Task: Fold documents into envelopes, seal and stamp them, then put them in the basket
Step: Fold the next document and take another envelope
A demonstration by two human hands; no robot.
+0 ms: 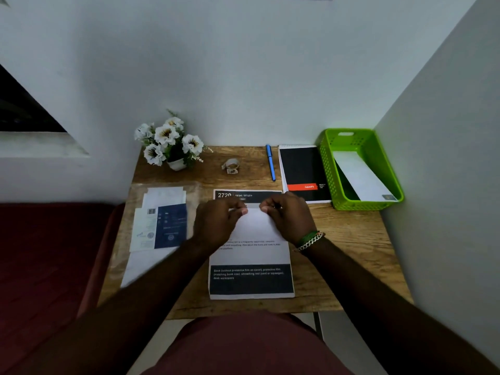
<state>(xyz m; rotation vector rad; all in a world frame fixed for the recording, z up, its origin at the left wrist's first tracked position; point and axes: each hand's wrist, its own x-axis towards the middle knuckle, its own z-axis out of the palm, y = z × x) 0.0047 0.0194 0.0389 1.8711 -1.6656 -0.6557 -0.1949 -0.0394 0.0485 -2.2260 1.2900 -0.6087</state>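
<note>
Currently the desk [338, 234] holds the printed document [250, 280] flat at centre; one envelope [362, 177] already sits in the green basket [328, 169]. Left hand [216, 226] and right hand [289, 220] both pinch a white folded sheet [253, 226] over it. Risk: uneven pinch skews the crease, so it won't fit an envelope.

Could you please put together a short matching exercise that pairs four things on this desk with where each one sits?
Things:
1. blue pen
2. white envelope
3. flower pot
4. printed document

Places:
A. inside the green basket
B. back left of the desk, by the wall
C. under both hands, in the middle of the desk
D. just left of the black notebook

Pairs: 1-D, 2-A, 3-B, 4-C
</note>
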